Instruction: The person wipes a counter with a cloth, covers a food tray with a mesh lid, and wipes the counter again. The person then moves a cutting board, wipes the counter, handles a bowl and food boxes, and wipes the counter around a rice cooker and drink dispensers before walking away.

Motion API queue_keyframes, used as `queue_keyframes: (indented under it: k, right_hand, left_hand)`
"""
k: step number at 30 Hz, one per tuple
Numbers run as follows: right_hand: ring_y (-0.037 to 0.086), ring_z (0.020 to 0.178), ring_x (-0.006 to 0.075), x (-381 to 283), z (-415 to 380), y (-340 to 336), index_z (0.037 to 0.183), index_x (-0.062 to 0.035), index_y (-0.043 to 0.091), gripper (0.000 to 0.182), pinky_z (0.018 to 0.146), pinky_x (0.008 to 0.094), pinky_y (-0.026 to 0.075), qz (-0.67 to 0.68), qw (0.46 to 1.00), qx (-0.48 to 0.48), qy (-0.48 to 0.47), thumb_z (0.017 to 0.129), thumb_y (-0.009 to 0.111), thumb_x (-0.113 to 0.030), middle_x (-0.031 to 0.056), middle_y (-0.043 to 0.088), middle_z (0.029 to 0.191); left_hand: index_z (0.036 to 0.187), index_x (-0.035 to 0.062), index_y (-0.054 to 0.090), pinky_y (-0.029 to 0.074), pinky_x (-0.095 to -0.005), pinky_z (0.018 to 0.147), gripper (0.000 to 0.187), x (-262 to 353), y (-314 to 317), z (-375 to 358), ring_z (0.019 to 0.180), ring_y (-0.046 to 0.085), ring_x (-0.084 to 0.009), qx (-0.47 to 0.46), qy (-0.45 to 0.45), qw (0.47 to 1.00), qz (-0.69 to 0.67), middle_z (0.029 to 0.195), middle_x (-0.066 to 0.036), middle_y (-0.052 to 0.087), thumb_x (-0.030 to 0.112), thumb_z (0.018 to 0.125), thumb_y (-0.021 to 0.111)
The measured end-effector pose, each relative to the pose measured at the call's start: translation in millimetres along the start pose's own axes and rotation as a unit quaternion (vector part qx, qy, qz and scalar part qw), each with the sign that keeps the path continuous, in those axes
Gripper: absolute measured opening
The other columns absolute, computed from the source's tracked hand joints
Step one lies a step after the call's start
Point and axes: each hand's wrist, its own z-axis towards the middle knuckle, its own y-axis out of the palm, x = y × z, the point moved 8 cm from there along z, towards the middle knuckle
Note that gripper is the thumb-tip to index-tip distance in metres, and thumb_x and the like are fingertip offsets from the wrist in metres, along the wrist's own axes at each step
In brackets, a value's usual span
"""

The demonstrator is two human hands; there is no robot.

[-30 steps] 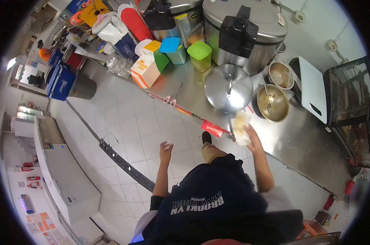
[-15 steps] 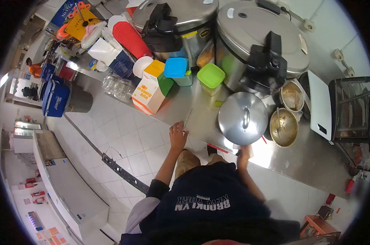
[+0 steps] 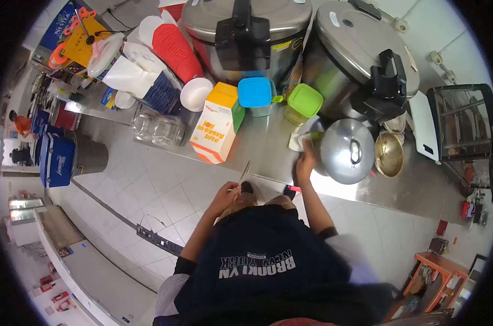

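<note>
1. On my feed, left hand (image 3: pixel 225 198) fingers pinch the scissors (image 3: pixel 245 171), blades poking out ahead.
2. Right hand (image 3: pixel 306 165): can't tell the grip; white packet (image 3: pixel 296 142) at the fingertips, steel lid (image 3: pixel 339 149) right of them.

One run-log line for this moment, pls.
left hand: holds scissors | right hand: at white item, hold unclear | metal lid: right of right hand | orange-white box: on counter

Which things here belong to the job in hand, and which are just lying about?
Seemingly in use:
scissors, in the left hand
white item, at the right hand, too blurred to name

Apparently just lying about:
carton
blue-lidded container
green-lidded container
round metal lid
steel bowl
</note>
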Motion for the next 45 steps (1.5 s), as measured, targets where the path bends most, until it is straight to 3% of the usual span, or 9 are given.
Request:
queue_keyframes:
  k: [4, 8, 16, 24, 29, 33, 34, 35, 45]
  right_hand:
    - [0.047, 0.114, 0.0336, -32, 2, 49, 0.111, -0.0019, 0.056, 0.05, 0.1, 0.0367, 0.031, 0.135, 0.983, -0.124, -0.033, 0.068, 0.039, 0.016, 0.0203, 0.054, 0.115]
    - [0.048, 0.114, 0.0312, -38, 27, 33, 0.111, -0.0058, 0.058, 0.051, 0.098, 0.0331, 0.034, 0.129, 0.991, 0.004, 0.031, 0.068, 0.037, 0.012, 0.0191, 0.054, 0.117]
    - [0.037, 0.123, 0.0324, -98, -17, 140, 0.113, -0.0031, 0.056, 0.054, 0.106, 0.0397, 0.022, 0.039, 0.98, -0.117, -0.153, 0.066, 0.037, 0.014, 0.0179, 0.049, 0.123]
    - [0.045, 0.117, 0.0334, -107, 48, 134, 0.113, 0.0032, 0.054, 0.054, 0.102, 0.035, 0.03, 0.161, 0.975, -0.075, -0.131, 0.066, 0.032, 0.016, 0.0212, 0.052, 0.118]
    - [0.029, 0.129, 0.0273, -101, 7, 182, 0.126, -0.0012, 0.044, 0.054, 0.107, 0.0391, 0.019, -0.028, 0.964, -0.176, -0.197, 0.073, 0.038, 0.009, 0.0138, 0.04, 0.134]
    - [0.035, 0.125, 0.0247, -129, -118, 181, 0.12, 0.0026, 0.048, 0.041, 0.107, 0.0349, 0.021, 0.16, 0.93, -0.242, -0.227, 0.084, 0.03, 0.002, 0.0112, 0.044, 0.13]
    - [0.041, 0.121, 0.0238, -113, -149, 202, 0.114, 0.0021, 0.054, 0.041, 0.105, 0.0337, 0.025, 0.287, 0.868, -0.404, -0.021, 0.08, 0.031, 0.006, 0.0142, 0.048, 0.126]
    - [0.045, 0.117, 0.0248, -128, -168, 193, 0.109, 0.0016, 0.057, 0.045, 0.103, 0.035, 0.029, 0.257, 0.847, -0.456, -0.092, 0.074, 0.031, 0.011, 0.0168, 0.052, 0.121]
    - [0.039, 0.121, 0.0314, -22, 45, 78, 0.118, 0.0018, 0.049, 0.054, 0.105, 0.0372, 0.025, 0.053, 0.99, -0.037, -0.126, 0.067, 0.035, 0.009, 0.0213, 0.048, 0.122]
  left_hand:
    - [0.107, -0.0024, 0.046, 0.051, -0.0369, 0.078, 0.029, -14, -40, -44, 0.089, 0.053, -0.0244, -0.024, -0.072, 0.989, -0.128, 0.101, -0.013, 0.047, 0.019, 0.088, 0.048]
    - [0.108, -0.008, 0.042, 0.053, -0.0375, 0.077, 0.036, -16, -69, -73, 0.087, 0.056, -0.0249, 0.007, -0.029, 0.972, -0.232, 0.103, -0.015, 0.044, 0.021, 0.087, 0.049]
    - [0.111, -0.0092, 0.039, 0.051, -0.04, 0.082, 0.04, -35, -95, -107, 0.091, 0.054, -0.0279, 0.061, 0.002, 0.949, -0.31, 0.107, -0.015, 0.04, 0.022, 0.088, 0.048]
    - [0.11, -0.0089, 0.039, 0.05, -0.0389, 0.08, 0.042, -53, -106, -121, 0.089, 0.056, -0.0283, 0.12, 0.046, 0.921, -0.368, 0.107, -0.014, 0.043, 0.025, 0.087, 0.049]
    - [0.108, -0.0066, 0.043, 0.05, -0.0379, 0.081, 0.038, -36, -85, -132, 0.088, 0.057, -0.0257, 0.138, 0.035, 0.916, -0.376, 0.104, -0.014, 0.047, 0.025, 0.087, 0.049]
    - [0.107, -0.0039, 0.045, 0.05, -0.0389, 0.081, 0.035, -62, -79, -135, 0.087, 0.056, -0.0261, 0.153, 0.055, 0.903, -0.398, 0.103, -0.013, 0.048, 0.025, 0.088, 0.048]
    - [0.107, -0.0033, 0.045, 0.05, -0.0402, 0.082, 0.034, -64, -78, -138, 0.088, 0.055, -0.026, 0.163, 0.054, 0.899, -0.403, 0.104, -0.012, 0.048, 0.025, 0.088, 0.048]
    - [0.107, -0.0027, 0.045, 0.049, -0.0416, 0.082, 0.034, -66, -74, -140, 0.089, 0.054, -0.026, 0.173, 0.054, 0.893, -0.412, 0.104, -0.011, 0.048, 0.026, 0.089, 0.047]
    - [0.103, -0.0029, 0.045, 0.047, -0.0474, 0.086, 0.033, -99, -35, -165, 0.089, 0.05, -0.0268, 0.238, 0.014, 0.848, -0.474, 0.1, -0.011, 0.045, 0.025, 0.084, 0.05]
